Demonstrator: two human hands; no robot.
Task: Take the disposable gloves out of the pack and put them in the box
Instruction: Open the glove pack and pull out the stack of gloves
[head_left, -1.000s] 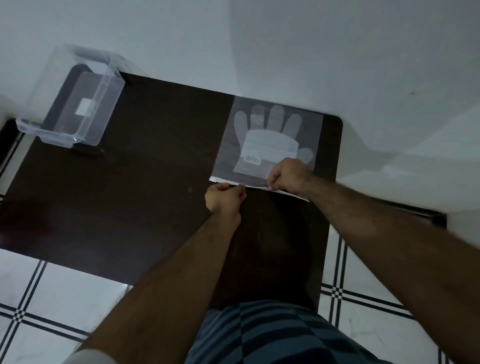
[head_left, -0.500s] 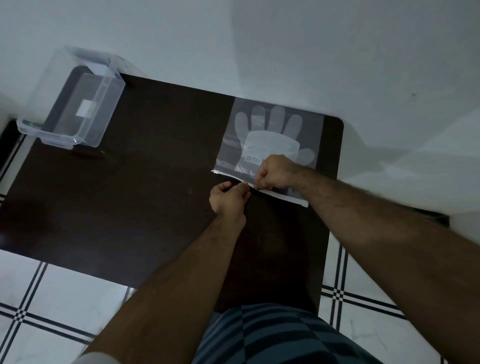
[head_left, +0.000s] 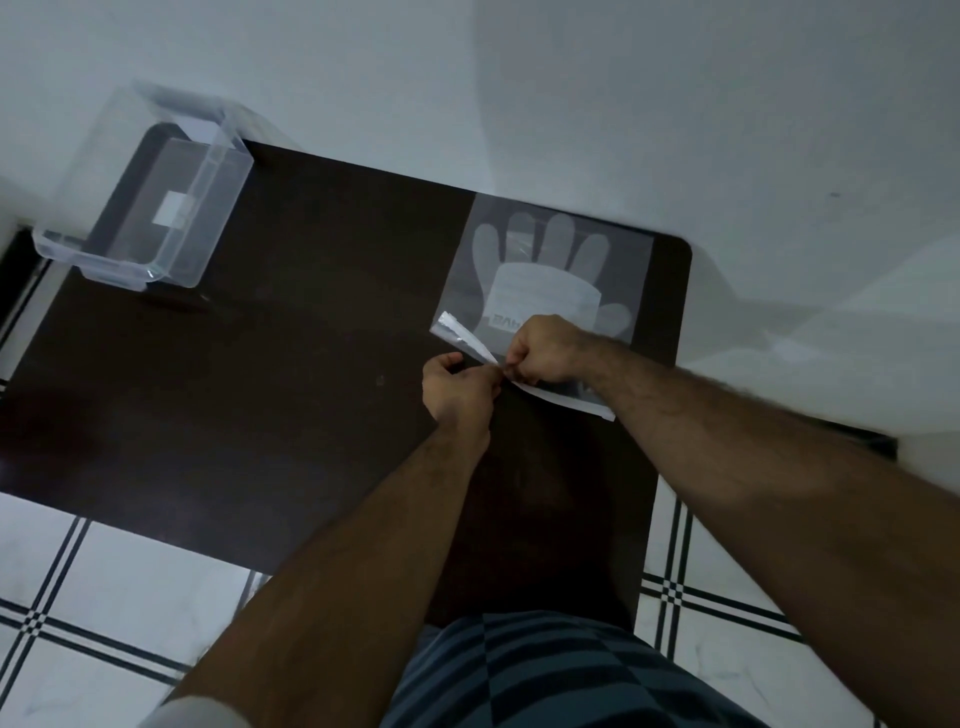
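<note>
A flat clear pack of disposable gloves (head_left: 550, 265) lies at the far right of the dark table (head_left: 291, 364), a glove outline and a white label showing through it. Its near edge carries a white strip (head_left: 462, 338), lifted and twisted on the left side. My left hand (head_left: 457, 387) and my right hand (head_left: 545, 351) meet at that strip, both pinching it between thumb and fingers. An empty clear plastic box (head_left: 156, 208) stands at the table's far left corner, well away from both hands.
A white wall runs behind the table's far edge. White floor tiles (head_left: 104, 587) with dark crossing lines show in front of and right of the table. My striped shorts (head_left: 545, 675) fill the bottom middle.
My hands have come closer together at the pack's near edge. The strip's left part has lifted off the table and twisted up; the pack's near edge has shifted slightly.
</note>
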